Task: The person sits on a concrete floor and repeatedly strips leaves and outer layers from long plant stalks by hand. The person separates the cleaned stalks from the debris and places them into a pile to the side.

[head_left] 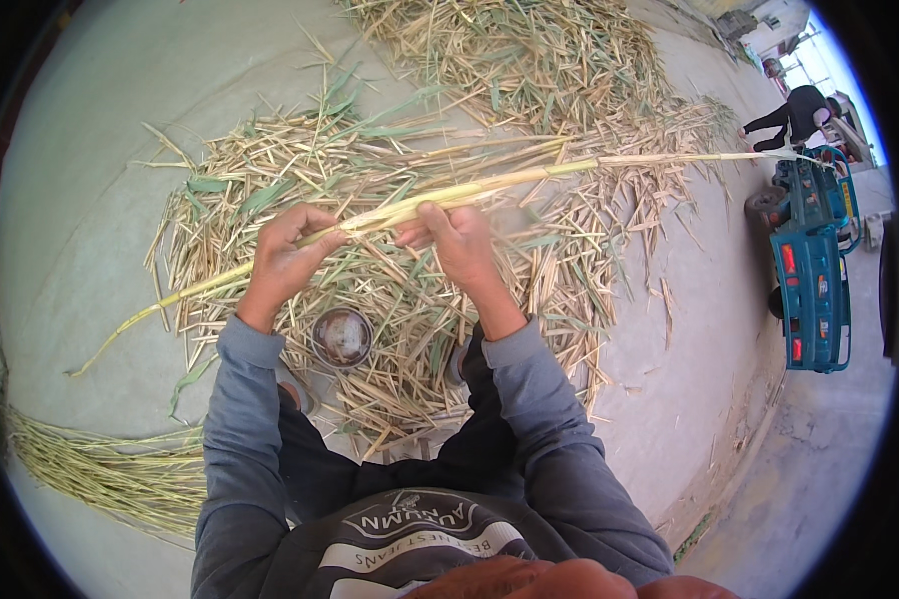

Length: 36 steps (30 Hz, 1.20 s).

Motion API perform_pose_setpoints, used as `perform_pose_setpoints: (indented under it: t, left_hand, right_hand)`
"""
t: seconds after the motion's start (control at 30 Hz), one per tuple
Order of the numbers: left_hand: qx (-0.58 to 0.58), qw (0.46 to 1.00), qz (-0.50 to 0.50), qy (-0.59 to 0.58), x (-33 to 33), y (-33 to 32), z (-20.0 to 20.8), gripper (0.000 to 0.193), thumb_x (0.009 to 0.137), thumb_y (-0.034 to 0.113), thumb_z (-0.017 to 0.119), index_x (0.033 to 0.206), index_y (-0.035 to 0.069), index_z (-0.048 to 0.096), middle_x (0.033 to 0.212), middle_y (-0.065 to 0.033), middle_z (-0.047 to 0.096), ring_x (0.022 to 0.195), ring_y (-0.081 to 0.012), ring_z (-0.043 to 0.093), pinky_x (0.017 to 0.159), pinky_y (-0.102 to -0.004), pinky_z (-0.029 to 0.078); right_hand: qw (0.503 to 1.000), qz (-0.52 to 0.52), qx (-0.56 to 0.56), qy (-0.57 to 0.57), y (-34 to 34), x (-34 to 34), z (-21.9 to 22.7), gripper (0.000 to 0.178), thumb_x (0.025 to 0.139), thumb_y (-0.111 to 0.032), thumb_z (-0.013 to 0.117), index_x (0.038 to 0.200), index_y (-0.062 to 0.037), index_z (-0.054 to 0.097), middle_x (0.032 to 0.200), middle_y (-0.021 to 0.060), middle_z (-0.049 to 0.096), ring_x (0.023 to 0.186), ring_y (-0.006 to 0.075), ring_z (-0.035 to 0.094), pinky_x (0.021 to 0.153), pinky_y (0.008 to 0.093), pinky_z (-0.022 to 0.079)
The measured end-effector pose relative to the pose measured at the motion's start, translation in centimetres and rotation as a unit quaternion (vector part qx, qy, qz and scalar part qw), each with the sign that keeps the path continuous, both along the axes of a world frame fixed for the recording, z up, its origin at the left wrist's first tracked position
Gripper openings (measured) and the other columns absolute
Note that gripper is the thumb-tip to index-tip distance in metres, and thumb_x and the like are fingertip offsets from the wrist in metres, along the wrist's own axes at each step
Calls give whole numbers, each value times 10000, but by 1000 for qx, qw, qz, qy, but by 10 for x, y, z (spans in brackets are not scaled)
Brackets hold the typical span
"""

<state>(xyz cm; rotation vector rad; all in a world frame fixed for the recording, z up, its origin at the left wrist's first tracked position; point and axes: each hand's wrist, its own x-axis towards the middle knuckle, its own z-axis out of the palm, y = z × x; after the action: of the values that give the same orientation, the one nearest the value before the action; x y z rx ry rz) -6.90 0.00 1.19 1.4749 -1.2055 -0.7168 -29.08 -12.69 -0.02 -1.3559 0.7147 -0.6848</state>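
Centrally in the frame, the left hand [290, 255] pinched a long, slender yellow-green plant stalk [529, 177]; the right hand's [461, 243] grip was unclear. The stalk seemed light, bendable, best held mid-length.

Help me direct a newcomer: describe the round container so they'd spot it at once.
Find the broad litter of cut stalks before the person. Within it, below and slightly right of the left hand, sits the round container. Its circular rim and brownish inside stand out among straight, straw-coloured stalks.
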Motion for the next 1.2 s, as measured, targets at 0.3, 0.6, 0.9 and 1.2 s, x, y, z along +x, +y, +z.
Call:
perform_pose_setpoints:
  t: [0.3, 0.6, 0.9, 1.2]
  left_hand:
    - [80, 996, -27, 34, 35, 12, 3, 182, 895, 164, 819, 874, 22, 707, 770, 23, 658, 726, -58, 576, 652, -251, 460]
    - [53, 987, -65, -133, 29, 6, -7, 200, 835, 193, 803, 873, 26, 701, 781, -74, 689, 702, -181, 628, 665, -334, 489]
    - [102, 971, -45, -210, -5, -3, -11, 161, 859, 113, 756, 949, 1, 684, 776, -118, 693, 684, -225, 648, 658, -357, 500]
    - [105, 991, -43, 67, 8, -1, -24, 151, 964, 136, 725, 949, -12, 701, 815, -48, 730, 708, -88, 628, 664, -257, 502]
  right_hand:
    - [890, -120, -142, 416, -88, -90, -24, 362, 916, -227, 712, 1035, 115, 716, 871, 220, 771, 868, 269, 768, 813, 377, 578]
    - [981, -104, 113, -121, -52, -75, 9, 372, 928, -101, 758, 1245, -9, 586, 1207, 202, 696, 1068, 248, 700, 876, 322, 581]
    - [957, -213, 76, -184, -35, -20, -13, 298, 937, -223, 790, 1093, -46, 609, 966, 49, 676, 882, 137, 677, 776, 291, 566]
    - [933, -243, 142, -225, -48, -26, 13, 321, 986, -330, 735, 1099, -46, 635, 921, 45, 683, 876, 161, 664, 792, 316, 566]
